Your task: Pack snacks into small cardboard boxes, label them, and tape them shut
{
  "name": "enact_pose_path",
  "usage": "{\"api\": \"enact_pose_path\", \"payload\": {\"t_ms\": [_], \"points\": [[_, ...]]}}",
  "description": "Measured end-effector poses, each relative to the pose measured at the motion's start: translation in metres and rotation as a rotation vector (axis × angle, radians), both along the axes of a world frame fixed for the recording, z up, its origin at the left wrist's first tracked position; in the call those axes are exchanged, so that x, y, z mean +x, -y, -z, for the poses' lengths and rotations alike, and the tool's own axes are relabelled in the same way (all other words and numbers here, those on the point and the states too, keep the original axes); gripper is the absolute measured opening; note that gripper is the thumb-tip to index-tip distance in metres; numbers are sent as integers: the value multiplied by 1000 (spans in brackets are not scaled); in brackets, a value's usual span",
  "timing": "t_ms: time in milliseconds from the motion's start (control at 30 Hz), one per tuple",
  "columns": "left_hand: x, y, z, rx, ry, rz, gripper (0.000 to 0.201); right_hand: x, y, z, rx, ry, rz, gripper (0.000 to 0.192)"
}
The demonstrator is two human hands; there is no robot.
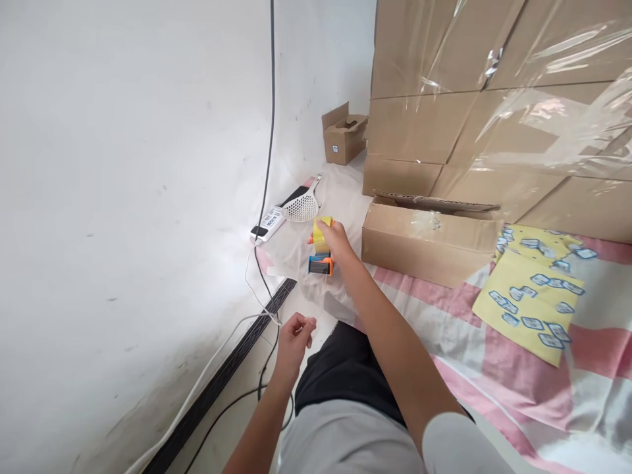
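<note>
My right hand [334, 238] is reaching out over the clear plastic film, its fingers closed on a tape dispenser. The tape dispenser [320, 265] has a blue and orange frame with a dark front part, and a yellow tape roll [322, 245] sits on it under my thumb. Nearer to my body, beside the cables, my left hand [297, 331] is held up with thumb and fingers pinched together. Whatever it pinches, if anything, is too small to make out. Just beyond the dispenser lies a white perforated scoop [302, 207].
A labelled white power strip or pack [269, 224] lies by the wall. An open carton [424, 240] and a smaller box [343, 138] stand near film-wrapped cardboard [419, 131]. Yellow sheets with stickers [523, 303] lie on pink-and-white cloth [513, 375]. Cables run along a black strip [237, 365].
</note>
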State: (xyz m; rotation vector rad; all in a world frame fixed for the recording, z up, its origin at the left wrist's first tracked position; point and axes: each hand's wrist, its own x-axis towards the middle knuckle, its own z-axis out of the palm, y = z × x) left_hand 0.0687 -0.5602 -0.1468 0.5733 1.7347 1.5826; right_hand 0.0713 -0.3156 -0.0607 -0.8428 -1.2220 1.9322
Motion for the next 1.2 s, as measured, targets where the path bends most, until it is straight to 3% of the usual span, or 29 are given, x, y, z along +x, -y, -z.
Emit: {"api": "enact_pose_path", "payload": {"t_ms": [200,400,500,700,867,1000,1100,1200], "points": [[-8,-48,49,91,1,-31,45,0,-6,3,-26,16,-34,26],[-13,-87,93,201,29,-45,53,-1,0,9,54,-10,-41,21],[-18,-96,110,222,34,-13,52,0,0,12,77,-9,-42,20],[-24,-103,138,200,22,44,27,4,0,16,72,-66,-45,22],[-34,-113,159,94,-4,35,29,4,4,17,68,-59,-53,24],[-36,-99,178,-35,-36,-2,32,9,-9,9,6,-29,-17,24],[-28,-62,192,-140,-53,-40,31,17,-25,2,-122,24,6,30],[-27,-21,200,-214,-38,-37,28,16,-21,3,-50,-1,-48,31]]}}
